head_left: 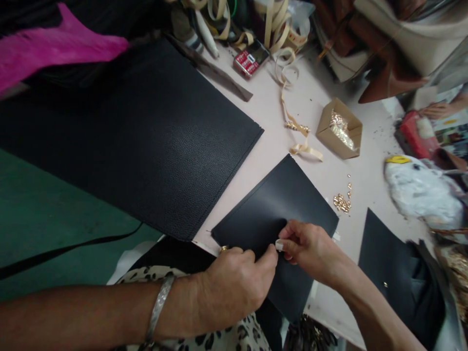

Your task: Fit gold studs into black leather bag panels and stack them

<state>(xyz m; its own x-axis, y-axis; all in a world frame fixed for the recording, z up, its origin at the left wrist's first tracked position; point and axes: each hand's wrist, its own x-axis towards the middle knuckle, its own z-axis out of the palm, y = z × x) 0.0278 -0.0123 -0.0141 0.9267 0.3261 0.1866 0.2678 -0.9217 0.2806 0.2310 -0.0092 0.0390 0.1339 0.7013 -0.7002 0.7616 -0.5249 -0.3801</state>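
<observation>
A smooth black leather-like panel (256, 204) lies at the table's front edge, its near corner hanging over the lap. My left hand (239, 278) is closed at the panel's near edge, its index finger pointing toward the other hand; its thumb is hidden. Over the panel's middle, my right hand (310, 248) is closed in a pinch, with something white on its thumb tip. Whatever lies between those fingertips is too small or hidden to make out. Both hands' fingertips nearly meet there. Small gold rivet-like pieces (342, 202) lie in a loose pile beyond the right hand.
A large grained black panel (175, 136) covers the left. Behind stand a cardboard box (325, 124) of small shiny pieces, curled beige strips (307, 151) and a red packet (250, 61). Another black piece (387, 273) with a gold stud and a white plastic bag (420, 190) lie right.
</observation>
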